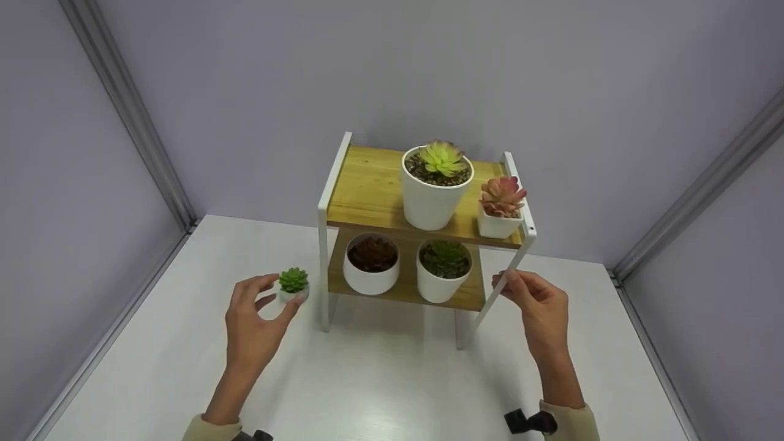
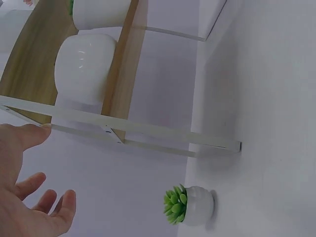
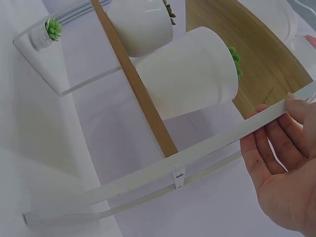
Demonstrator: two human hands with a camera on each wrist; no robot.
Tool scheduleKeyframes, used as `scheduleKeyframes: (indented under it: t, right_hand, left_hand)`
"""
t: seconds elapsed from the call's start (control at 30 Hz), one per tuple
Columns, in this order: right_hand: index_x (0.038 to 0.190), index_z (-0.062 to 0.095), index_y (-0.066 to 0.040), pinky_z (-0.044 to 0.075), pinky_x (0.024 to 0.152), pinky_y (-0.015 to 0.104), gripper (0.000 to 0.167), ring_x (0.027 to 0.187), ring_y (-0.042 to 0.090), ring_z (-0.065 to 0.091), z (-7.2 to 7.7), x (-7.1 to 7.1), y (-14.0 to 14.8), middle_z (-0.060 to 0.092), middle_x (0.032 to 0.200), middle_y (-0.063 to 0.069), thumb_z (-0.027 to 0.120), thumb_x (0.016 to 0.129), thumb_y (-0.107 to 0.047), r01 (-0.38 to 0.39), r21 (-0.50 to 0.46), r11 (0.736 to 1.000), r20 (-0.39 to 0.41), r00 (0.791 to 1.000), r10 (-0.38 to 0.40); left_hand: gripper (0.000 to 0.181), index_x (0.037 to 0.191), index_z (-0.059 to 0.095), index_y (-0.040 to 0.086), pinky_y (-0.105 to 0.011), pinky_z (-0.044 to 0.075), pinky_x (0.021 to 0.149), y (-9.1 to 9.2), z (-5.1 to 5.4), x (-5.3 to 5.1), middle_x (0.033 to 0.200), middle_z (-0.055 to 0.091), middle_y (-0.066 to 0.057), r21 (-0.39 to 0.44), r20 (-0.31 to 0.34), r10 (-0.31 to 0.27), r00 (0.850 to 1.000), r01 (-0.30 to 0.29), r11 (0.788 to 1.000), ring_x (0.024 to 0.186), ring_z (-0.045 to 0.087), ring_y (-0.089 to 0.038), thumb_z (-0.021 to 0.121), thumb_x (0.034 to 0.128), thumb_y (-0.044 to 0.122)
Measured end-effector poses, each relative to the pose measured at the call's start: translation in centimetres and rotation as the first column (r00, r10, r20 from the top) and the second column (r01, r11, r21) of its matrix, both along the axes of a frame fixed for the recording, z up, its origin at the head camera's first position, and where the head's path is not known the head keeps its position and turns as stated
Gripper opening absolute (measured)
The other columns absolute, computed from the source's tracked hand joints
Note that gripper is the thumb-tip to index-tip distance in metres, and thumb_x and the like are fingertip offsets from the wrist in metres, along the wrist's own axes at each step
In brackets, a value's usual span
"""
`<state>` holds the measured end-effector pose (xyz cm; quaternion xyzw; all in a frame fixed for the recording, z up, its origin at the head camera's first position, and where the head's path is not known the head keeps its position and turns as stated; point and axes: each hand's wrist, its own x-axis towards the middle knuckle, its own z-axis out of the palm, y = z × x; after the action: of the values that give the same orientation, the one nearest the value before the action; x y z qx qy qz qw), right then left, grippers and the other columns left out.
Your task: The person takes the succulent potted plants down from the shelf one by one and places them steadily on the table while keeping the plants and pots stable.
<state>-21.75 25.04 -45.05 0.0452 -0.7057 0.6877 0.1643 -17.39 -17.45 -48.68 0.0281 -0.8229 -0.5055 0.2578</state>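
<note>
A two-tier plant shelf with wooden boards and a white frame stands in the middle. My right hand holds its right front leg, thumb on one side and fingers behind. To the shelf's left my left hand hangs in the air with thumb and fingers spread and nothing between them. Beyond it a small green succulent in a round white pot stands on the table, apart from the fingers. In the head view the left thumb overlaps this pot's edge.
The top board bears a large white pot with a yellow-green succulent and a small square pot with a pink one. Two white pots stand on the lower board. Grey walls enclose the white table.
</note>
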Motion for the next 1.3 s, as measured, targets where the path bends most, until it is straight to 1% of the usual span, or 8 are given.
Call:
scheduleKeyframes:
  t: [0.13, 0.33, 0.43, 0.67, 0.87, 1.03, 1.17, 1.3]
  right_hand:
    - [0.116, 0.072, 0.014, 0.063, 0.094, 0.031, 0.027, 0.098, 0.017, 0.079, 0.0, 0.0, 0.1, 0.081, 0.099, 0.003, 0.067, 0.104, -0.010, -0.004, -0.008, 1.000, -0.007, 1.000, 0.004]
    - [0.115, 0.073, 0.011, 0.063, 0.094, 0.031, 0.026, 0.097, 0.017, 0.079, 0.0, 0.0, 0.1, 0.081, 0.098, 0.003, 0.068, 0.103, -0.012, -0.002, -0.006, 1.000, -0.001, 1.000, 0.002]
    - [0.115, 0.073, 0.011, 0.062, 0.094, 0.030, 0.027, 0.098, 0.017, 0.079, 0.1, 0.0, 0.0, 0.081, 0.099, 0.003, 0.068, 0.104, -0.013, 0.000, 0.000, 1.000, 0.005, 1.000, 0.000]
    - [0.116, 0.070, 0.015, 0.062, 0.094, 0.030, 0.033, 0.099, 0.018, 0.079, 0.1, 0.1, 0.0, 0.081, 0.098, 0.005, 0.070, 0.103, -0.015, 0.005, 0.001, 1.000, 0.001, 1.000, -0.005]
    - [0.113, 0.074, 0.010, 0.063, 0.094, 0.031, 0.028, 0.099, 0.019, 0.079, -0.1, 0.0, -0.1, 0.081, 0.098, 0.006, 0.070, 0.102, -0.016, 0.005, -0.005, 1.000, 0.000, 1.000, -0.005]
    - [0.112, 0.075, 0.007, 0.063, 0.094, 0.031, 0.025, 0.099, 0.019, 0.079, -0.1, -0.1, -0.1, 0.081, 0.099, 0.006, 0.070, 0.102, -0.016, 0.005, -0.004, 1.000, 0.000, 1.000, -0.005]
    - [0.112, 0.075, 0.007, 0.063, 0.094, 0.031, 0.026, 0.098, 0.019, 0.079, -0.1, -0.1, -0.1, 0.081, 0.098, 0.006, 0.070, 0.103, -0.017, 0.007, -0.003, 1.000, 0.005, 1.000, -0.007]
    - [0.113, 0.075, 0.008, 0.063, 0.093, 0.031, 0.027, 0.096, 0.019, 0.079, -0.1, 0.0, 0.0, 0.081, 0.098, 0.006, 0.070, 0.103, -0.016, 0.006, -0.013, 1.000, 0.001, 1.000, -0.006]
  left_hand:
    - [0.055, 0.136, 0.065, 0.003, -0.034, 0.056, 0.105, 0.5, 0.7, 0.3, 0.134, 0.059, -0.015, -0.002, -0.029, -0.007, 1.000, 0.007, 1.000, 0.127, 0.059, -0.028, 0.088, 0.0867, 0.011]
    - [0.060, 0.138, 0.063, 0.003, -0.014, 0.052, 0.101, 1.3, 1.8, 0.8, 0.131, 0.062, -0.014, -0.020, -0.115, -0.020, 0.993, 0.018, 1.000, 0.125, 0.061, -0.029, 0.089, 0.0846, 0.011]
    - [0.061, 0.136, 0.064, 0.002, -0.012, 0.051, 0.100, 1.6, 2.2, 0.9, 0.129, 0.063, -0.013, -0.025, -0.147, -0.028, 0.989, 0.024, 0.999, 0.124, 0.062, -0.028, 0.090, 0.0823, 0.008]
    - [0.062, 0.134, 0.063, 0.001, -0.029, 0.057, 0.102, 2.8, 3.3, 0.9, 0.127, 0.064, -0.013, -0.043, -0.193, -0.038, 0.980, 0.030, 0.999, 0.122, 0.063, -0.026, 0.092, 0.0796, 0.007]
    - [0.061, 0.131, 0.063, 0.002, -0.031, 0.057, 0.102, 4.2, 4.9, 0.9, 0.127, 0.065, -0.011, -0.055, -0.218, -0.082, 0.973, 0.071, 0.996, 0.123, 0.064, -0.024, 0.093, 0.0801, 0.013]
    - [0.060, 0.133, 0.063, 0.001, -0.037, 0.061, 0.098, 5.3, 6.1, 0.8, 0.127, 0.065, -0.015, -0.079, -0.290, -0.154, 0.945, 0.136, 0.988, 0.122, 0.065, -0.026, 0.092, 0.0817, 0.014]
    - [0.065, 0.139, 0.064, 0.004, -0.036, 0.061, 0.097, 6.0, 7.0, 0.9, 0.127, 0.065, -0.015, -0.112, -0.336, -0.189, 0.923, 0.160, 0.981, 0.122, 0.065, -0.025, 0.092, 0.0809, 0.012]
    - [0.067, 0.141, 0.064, 0.005, -0.036, 0.061, 0.097, 6.6, 7.9, 1.2, 0.128, 0.066, -0.012, -0.121, -0.356, -0.222, 0.908, 0.191, 0.974, 0.121, 0.066, -0.026, 0.092, 0.0808, 0.011]
